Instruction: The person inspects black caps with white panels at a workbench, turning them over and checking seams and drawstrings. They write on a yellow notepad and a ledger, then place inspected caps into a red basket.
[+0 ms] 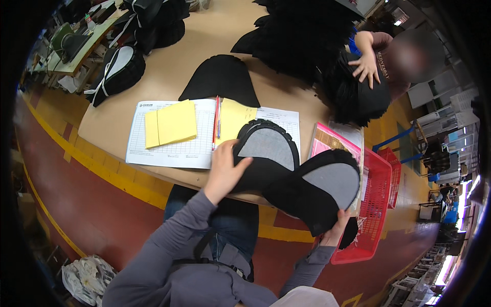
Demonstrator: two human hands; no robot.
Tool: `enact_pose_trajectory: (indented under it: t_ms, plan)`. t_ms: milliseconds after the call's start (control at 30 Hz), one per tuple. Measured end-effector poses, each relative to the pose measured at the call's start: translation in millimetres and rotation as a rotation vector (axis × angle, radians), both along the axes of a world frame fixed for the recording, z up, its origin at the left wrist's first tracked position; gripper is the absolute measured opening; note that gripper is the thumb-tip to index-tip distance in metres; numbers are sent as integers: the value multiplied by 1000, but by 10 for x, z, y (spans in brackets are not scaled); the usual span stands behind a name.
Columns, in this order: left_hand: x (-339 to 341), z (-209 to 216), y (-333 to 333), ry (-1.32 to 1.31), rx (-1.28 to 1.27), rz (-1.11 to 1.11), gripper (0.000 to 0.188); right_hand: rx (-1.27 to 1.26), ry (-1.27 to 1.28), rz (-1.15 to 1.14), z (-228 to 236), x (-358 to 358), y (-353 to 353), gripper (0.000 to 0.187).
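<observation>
Clock times here count from the middle of the view. The left hand (223, 173) is on the side of the left stack (270, 147), with its thumb raised. The right hand (335, 227) grips the low edge of the right stack (335, 184), thumb on top. The hands are well apart. The left stack is near the middle, and the right stack, at four o'clock, overlaps it. Both are black with grey tops, at the near edge of the tabletop (212, 36).

Some work looks done: a bundle (120, 64) at ten o'clock has white string around it. These two stacks show no string, so I think they are not finished. Much seems left, as a big black pile (302, 43) sits at one o'clock. At two o'clock, a co-worker's hand (364, 67) rests on more black pieces (355, 100). Yellow paper (176, 124) lies at ten o'clock, nearer in.
</observation>
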State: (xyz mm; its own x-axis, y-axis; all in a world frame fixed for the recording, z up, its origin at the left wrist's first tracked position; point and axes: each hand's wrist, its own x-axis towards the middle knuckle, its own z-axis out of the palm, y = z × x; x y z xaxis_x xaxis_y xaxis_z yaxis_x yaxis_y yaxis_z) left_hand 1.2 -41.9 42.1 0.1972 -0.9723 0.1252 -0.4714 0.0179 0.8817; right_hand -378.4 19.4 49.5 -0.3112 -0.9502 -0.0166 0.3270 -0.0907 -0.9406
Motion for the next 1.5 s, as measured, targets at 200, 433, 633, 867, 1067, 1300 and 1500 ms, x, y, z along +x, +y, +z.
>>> enact_pose_trajectory:
  t_ms: [200,433,633,867,1067,1300,1500]
  plan:
    - [295,-17,-397,393,557,-161,81,388,300,111,-152,73,-37,70]
    - [203,45,-217,431,198,-401,75,243,153,21,-212,293,76,68]
    - [221,1470,119,-111,87,-258,58,16,-59,-137,286,354,387,66]
    - [-834,1727,497,-892,-51,-345,60,-73,-58,-602,862,287,765,67]
    - [-2411,15,698,-1129,102,-372,68,-260,-123,-646,1242,408,904,66]
    - [-1362,97,398,-373,-31,-1069,29,-211,211,-790,759,735,784,64]
    - [500,-45,-12,383,613,-282,28,134,229,-246,-111,1206,291,57]
